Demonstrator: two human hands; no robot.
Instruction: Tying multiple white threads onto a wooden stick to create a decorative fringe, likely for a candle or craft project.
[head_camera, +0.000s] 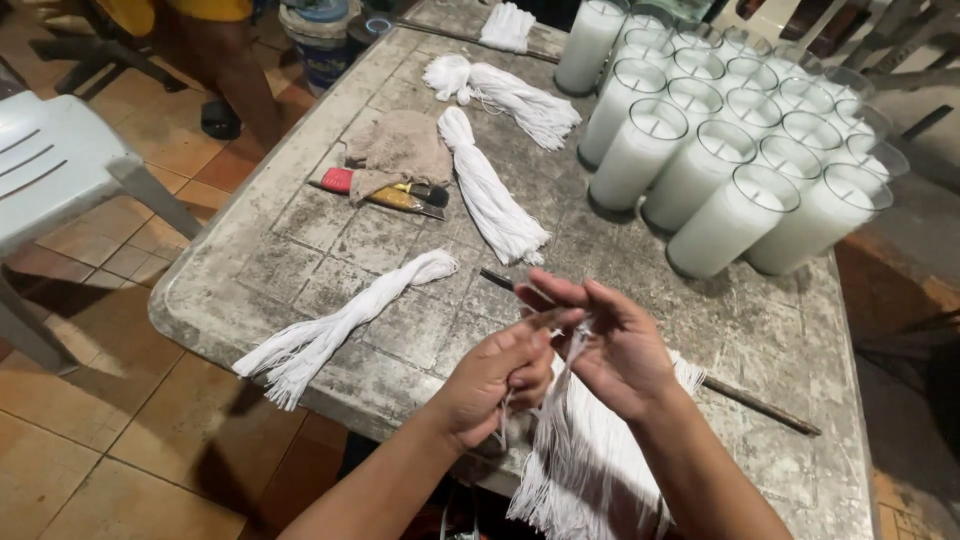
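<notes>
My left hand (495, 375) and my right hand (610, 345) meet over the near edge of a worn grey table (300, 250). Both pinch thin white strings at the top of a bundle of white wicks (580, 460) that hangs down over the table edge toward me. The fingertips of the two hands touch around a single strand. A thin dark rod (760, 405) lies on the table under and to the right of my right hand.
Three more white wick bundles (340, 325) (490, 195) (510, 95) lie on the table, with a brown rag (400, 145) and tools with red and yellow handles (385, 190). Several glass jars of white wax (730, 130) fill the far right. A pale plastic chair (60, 170) stands left; a person's legs (215, 60) are beyond.
</notes>
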